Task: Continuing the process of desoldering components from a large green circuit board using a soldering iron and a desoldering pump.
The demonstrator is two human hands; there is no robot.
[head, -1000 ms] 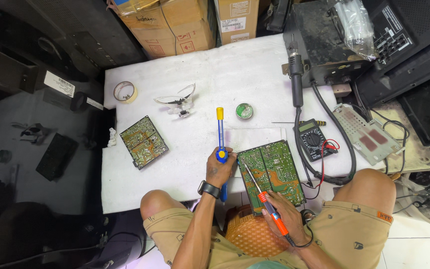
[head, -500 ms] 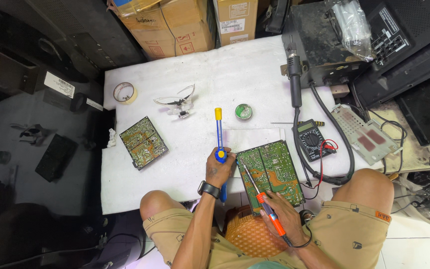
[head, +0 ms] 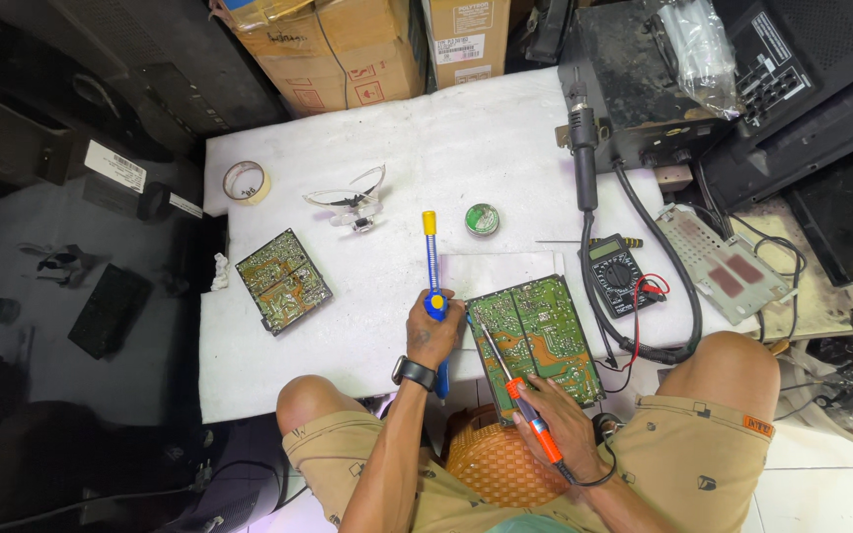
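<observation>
A green circuit board [head: 537, 338] lies at the near edge of the white foam-covered table [head: 387, 148], between my knees. My left hand [head: 433, 334] grips a blue and yellow desoldering pump [head: 430, 259] whose yellow end points away from me, just left of the board. My right hand [head: 555, 424] holds an orange-handled soldering iron [head: 512, 390] like a pen, its metal tip resting on the board's left part. A black watch [head: 415, 372] sits on my left wrist.
A smaller circuit board [head: 282, 280], tape roll [head: 246, 182], clear safety glasses [head: 350, 200] and a round green tin [head: 482, 219] lie on the table. A multimeter [head: 616, 272] with leads, a black hot-air handle [head: 582, 148] and cardboard boxes [head: 333, 49] stand around. An orange wicker basket [head: 491, 459] sits between my legs.
</observation>
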